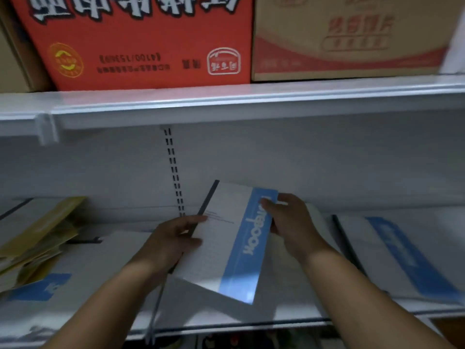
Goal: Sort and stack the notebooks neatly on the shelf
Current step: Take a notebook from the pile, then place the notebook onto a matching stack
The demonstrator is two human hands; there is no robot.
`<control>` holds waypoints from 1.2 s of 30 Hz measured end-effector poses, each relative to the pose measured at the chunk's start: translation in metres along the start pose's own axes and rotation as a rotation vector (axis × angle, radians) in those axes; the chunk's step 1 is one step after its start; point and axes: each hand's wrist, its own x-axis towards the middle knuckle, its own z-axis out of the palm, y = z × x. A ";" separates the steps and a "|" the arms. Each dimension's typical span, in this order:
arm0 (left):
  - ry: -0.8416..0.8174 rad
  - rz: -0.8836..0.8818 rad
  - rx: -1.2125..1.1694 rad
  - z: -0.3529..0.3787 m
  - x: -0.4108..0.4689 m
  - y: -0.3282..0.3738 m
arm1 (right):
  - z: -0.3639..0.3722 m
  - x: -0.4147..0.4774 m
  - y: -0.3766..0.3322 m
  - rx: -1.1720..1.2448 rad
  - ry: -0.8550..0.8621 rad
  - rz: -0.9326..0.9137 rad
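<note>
Both hands hold one white notebook [221, 238] with a blue band down its right side, lifted and tilted over the lower shelf [226, 323]. The left hand [173, 238] closes around the notebook's dark spine edge, thumb lying on the cover and the other fingers hidden beneath it. The right hand [289, 222] pinches the far right edge at the blue band, fingertips on top of the band and the thumb out of sight behind. The notebook spans the gap between the two hands, its far corner raised toward the back panel and its near corner pointing down toward the shelf's front lip.

Directly under the held notebook lies another white notebook [113, 260], flat, reaching out left of the left hand; a blue patch shows at its near left corner. Further left of the left hand sits a loose pile of yellow-brown notebooks [42, 235], tilted and uneven. To the right of the right hand, a white notebook with a blue stripe [392, 253] lies flat on the shelf, apart from the held one.

Behind the left hand, a slotted upright [173, 172] runs up the back panel. Above both hands is the upper shelf [226, 99], carrying a red carton [141, 39] and a brown cardboard carton [352, 36] side by side.
</note>
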 end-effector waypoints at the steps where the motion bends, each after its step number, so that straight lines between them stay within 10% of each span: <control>1: 0.027 0.002 -0.023 0.024 0.006 0.002 | -0.020 0.002 -0.001 0.015 0.024 0.040; 12: -0.238 0.027 0.240 0.275 0.025 0.018 | -0.253 0.007 0.010 -0.474 0.263 0.074; 20: -0.238 0.224 0.413 0.299 0.025 0.017 | -0.291 0.025 0.056 -1.052 0.191 0.220; 24: -0.174 0.291 0.486 0.255 0.033 0.016 | -0.271 0.022 0.046 -1.352 0.191 0.185; 29: -0.017 0.267 0.627 0.172 0.032 0.011 | -0.160 0.003 0.008 -0.926 0.140 -0.278; 36: 0.127 0.065 0.775 0.018 0.010 -0.032 | 0.036 -0.039 0.035 -0.871 -0.415 -0.211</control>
